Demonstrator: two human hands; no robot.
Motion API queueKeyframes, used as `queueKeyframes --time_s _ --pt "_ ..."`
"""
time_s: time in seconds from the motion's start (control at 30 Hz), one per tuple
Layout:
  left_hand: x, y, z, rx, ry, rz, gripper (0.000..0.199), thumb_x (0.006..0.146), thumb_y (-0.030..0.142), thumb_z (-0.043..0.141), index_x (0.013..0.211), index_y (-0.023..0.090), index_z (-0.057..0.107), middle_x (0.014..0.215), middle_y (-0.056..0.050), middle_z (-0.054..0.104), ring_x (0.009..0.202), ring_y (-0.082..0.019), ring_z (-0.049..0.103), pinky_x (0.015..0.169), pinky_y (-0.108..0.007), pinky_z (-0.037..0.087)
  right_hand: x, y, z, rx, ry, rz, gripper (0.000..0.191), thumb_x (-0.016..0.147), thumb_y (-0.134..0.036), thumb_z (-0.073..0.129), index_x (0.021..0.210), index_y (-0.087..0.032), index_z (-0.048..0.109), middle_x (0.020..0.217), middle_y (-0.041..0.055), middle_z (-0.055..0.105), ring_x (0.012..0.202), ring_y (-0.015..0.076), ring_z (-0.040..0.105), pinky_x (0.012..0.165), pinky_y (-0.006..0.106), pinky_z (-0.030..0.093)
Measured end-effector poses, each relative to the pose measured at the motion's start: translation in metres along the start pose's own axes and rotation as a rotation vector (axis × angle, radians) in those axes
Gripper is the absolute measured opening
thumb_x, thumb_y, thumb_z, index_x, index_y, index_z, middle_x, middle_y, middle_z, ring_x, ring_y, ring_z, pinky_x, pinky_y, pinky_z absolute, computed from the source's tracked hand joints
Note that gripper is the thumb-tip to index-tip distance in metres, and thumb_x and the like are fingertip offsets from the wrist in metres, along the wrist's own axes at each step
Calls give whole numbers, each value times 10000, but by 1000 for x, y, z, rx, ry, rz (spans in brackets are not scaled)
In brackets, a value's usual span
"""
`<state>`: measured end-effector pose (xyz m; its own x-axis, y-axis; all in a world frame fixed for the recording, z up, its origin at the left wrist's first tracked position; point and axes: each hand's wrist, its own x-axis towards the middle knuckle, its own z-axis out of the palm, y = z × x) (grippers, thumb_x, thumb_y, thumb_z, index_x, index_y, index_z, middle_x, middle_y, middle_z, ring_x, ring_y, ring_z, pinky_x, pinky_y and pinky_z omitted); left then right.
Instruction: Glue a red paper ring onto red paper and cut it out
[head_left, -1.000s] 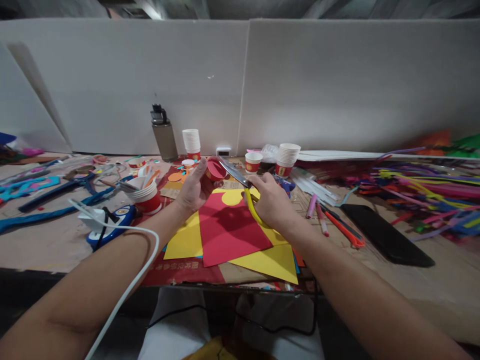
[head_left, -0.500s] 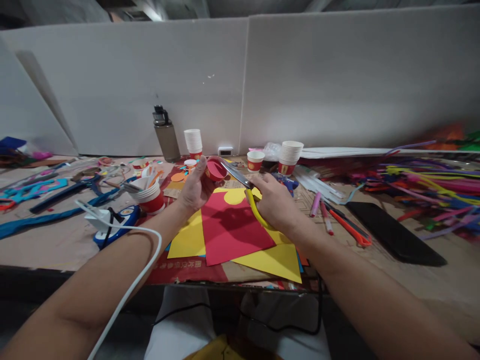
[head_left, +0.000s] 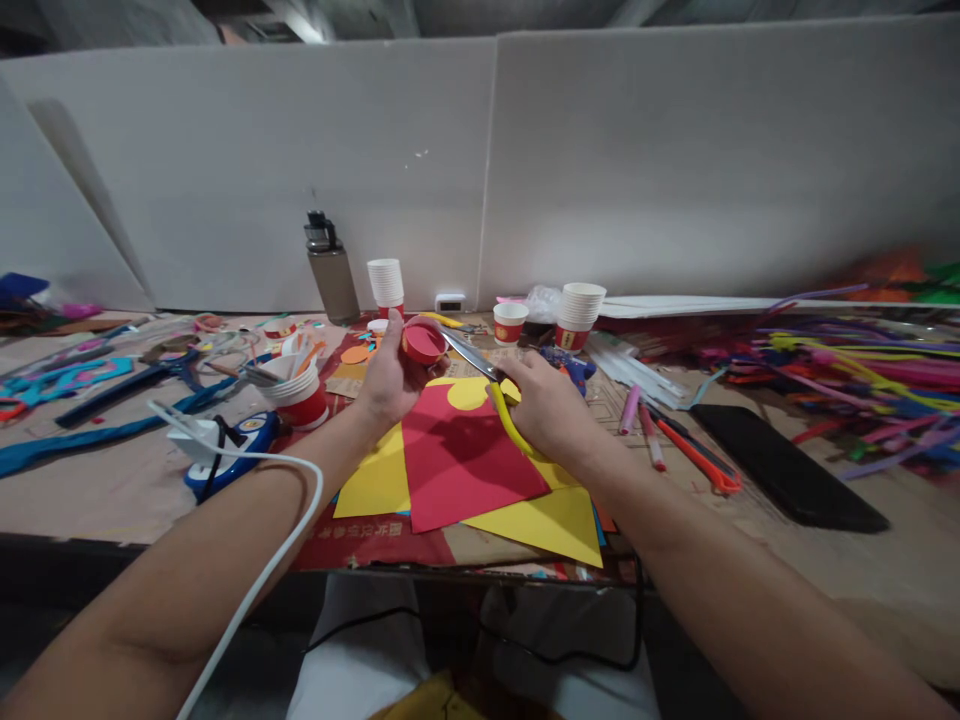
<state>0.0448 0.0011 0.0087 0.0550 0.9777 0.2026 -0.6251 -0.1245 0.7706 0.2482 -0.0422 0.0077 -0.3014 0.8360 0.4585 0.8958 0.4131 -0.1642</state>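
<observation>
My left hand (head_left: 390,378) is closed on a round red piece of paper (head_left: 424,345), its thumb pointing up beside it. A thin curved strip runs along the upper edge of this piece. In my right hand (head_left: 546,400) is a pair of scissors (head_left: 472,356) with yellow handles, its metal blades pointing left at the right edge of the red piece. Below both hands lies a red sheet of paper (head_left: 469,470) over yellow sheets (head_left: 551,525). A yellow round piece (head_left: 468,393) rests near its top edge.
A cup of tools (head_left: 296,392) and a blue device with a white cable (head_left: 255,450) stand left. Behind are a bottle (head_left: 331,280) and stacked paper cups (head_left: 386,287). Right lie markers (head_left: 630,410), an orange-handled cutter (head_left: 697,455), a black phone (head_left: 787,465) and pipe cleaners (head_left: 885,380).
The red piece has turned in my left hand and shifted slightly left, its face now more toward me. The scissors have barely moved.
</observation>
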Motion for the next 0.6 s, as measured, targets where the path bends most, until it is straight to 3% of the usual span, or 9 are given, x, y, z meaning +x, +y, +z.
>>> queueKeyframes --time_s 0.33,0.6 --pt "0 -1 2 -18 10 -31 403 866 561 575 855 164 649 664 -41 666 596 -147 643 488 -233 488 -1 -4 1 58 15 -23 434 894 -458 567 1232 -189 611 1093 121 567 897 233 599 746 318 463" --pt "-2 0 6 -21 37 -47 384 860 539 596 808 160 624 608 -29 636 579 -147 639 511 -238 514 0 -3 0 31 -17 -2 283 915 -340 532 1130 -200 652 1048 113 590 856 218 589 749 316 446"
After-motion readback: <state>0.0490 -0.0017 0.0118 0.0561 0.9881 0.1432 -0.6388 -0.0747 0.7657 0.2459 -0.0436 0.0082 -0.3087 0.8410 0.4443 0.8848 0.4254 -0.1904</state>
